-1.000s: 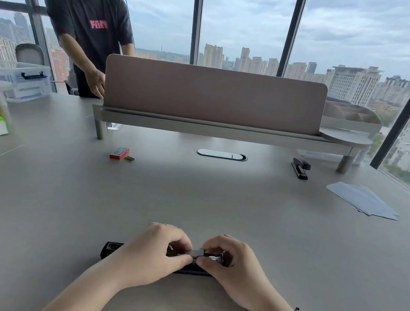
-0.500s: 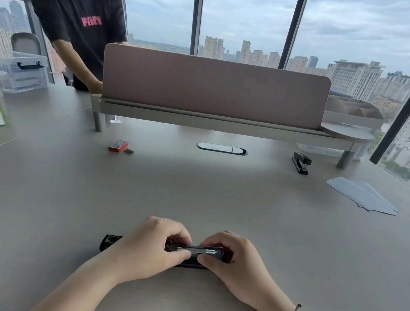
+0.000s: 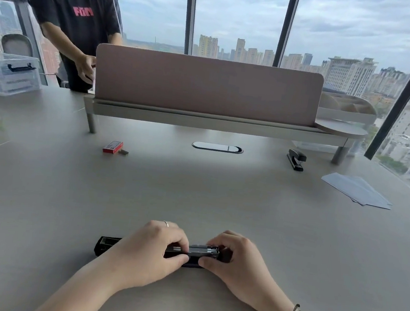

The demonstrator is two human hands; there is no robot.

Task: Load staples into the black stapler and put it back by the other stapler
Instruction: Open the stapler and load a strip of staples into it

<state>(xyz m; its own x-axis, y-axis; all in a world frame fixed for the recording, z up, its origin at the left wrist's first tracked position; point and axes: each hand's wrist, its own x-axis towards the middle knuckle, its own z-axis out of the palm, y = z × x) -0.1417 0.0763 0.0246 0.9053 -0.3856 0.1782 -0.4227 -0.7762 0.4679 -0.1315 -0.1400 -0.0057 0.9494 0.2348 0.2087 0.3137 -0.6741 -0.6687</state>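
Observation:
The black stapler (image 3: 106, 245) lies opened flat, left to right, on the grey table near me. My left hand (image 3: 149, 251) covers its middle, thumb and fingers pinched on the metal staple channel (image 3: 200, 250). My right hand (image 3: 234, 262) grips the stapler's right end. Whether staples sit in the channel is hidden by my fingers. The other stapler (image 3: 296, 159), also black, rests closed at the far right under the shelf. A red staple box (image 3: 112, 147) with a dark staple strip (image 3: 124, 152) beside it lies far left of centre.
A raised desk shelf with a pinkish divider panel (image 3: 206, 84) spans the back. Grey paper sheets (image 3: 358, 190) lie at the right. A cable grommet (image 3: 217, 147) is set in the table. Another person (image 3: 71, 22) stands behind the shelf at left, beside a clear storage box (image 3: 12, 74).
My hands stay on the stapler, fingers shifting slightly along the channel. The person behind the shelf has moved a hand up beside the divider's left edge.

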